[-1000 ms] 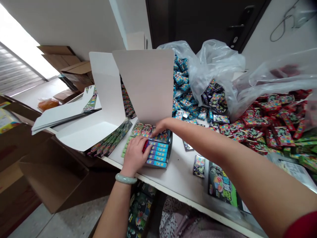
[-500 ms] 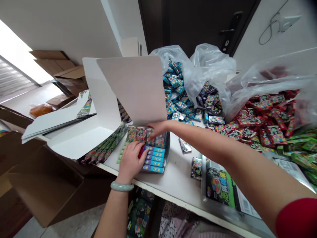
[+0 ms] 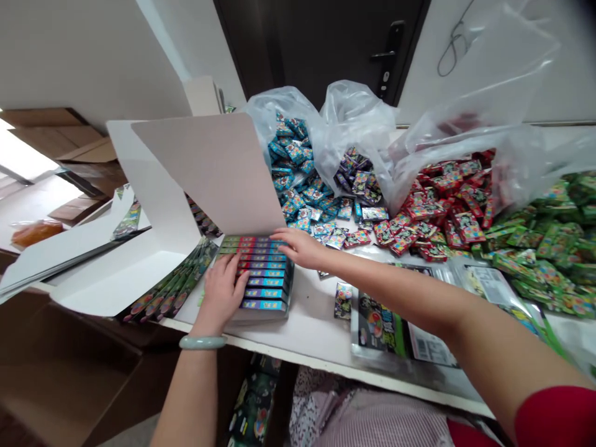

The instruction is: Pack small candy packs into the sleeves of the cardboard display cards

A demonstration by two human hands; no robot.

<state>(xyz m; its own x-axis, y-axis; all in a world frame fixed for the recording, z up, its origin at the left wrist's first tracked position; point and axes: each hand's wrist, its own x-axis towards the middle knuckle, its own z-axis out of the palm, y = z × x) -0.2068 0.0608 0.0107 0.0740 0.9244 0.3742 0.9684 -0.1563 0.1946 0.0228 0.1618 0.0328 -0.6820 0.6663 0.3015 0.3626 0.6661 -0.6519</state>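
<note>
An open display box [image 3: 261, 273] stands near the table's front edge, its white lid [image 3: 214, 167] raised behind it. Rows of small candy packs fill it on edge, blue ones in front, red and green ones behind. My left hand [image 3: 222, 290] lies flat on the left ends of the rows, fingers stretched out. My right hand [image 3: 298, 247] rests with spread fingers on the box's back right corner, over the rear rows. Neither hand holds a pack. A pale green bangle [image 3: 202, 342] circles my left wrist.
Clear plastic bags hold heaps of blue [image 3: 298, 180], dark purple [image 3: 358, 180], red [image 3: 442, 205] and green packs [image 3: 554, 248] across the back and right. A second open white box [image 3: 125, 273] lies left. Flat printed sheets [image 3: 400, 329] and a loose pack [image 3: 343, 299] lie right of the box.
The packs that lay flat at the back of the box now stand on edge in rows. My view has swung right and both hands stay on the box.
</note>
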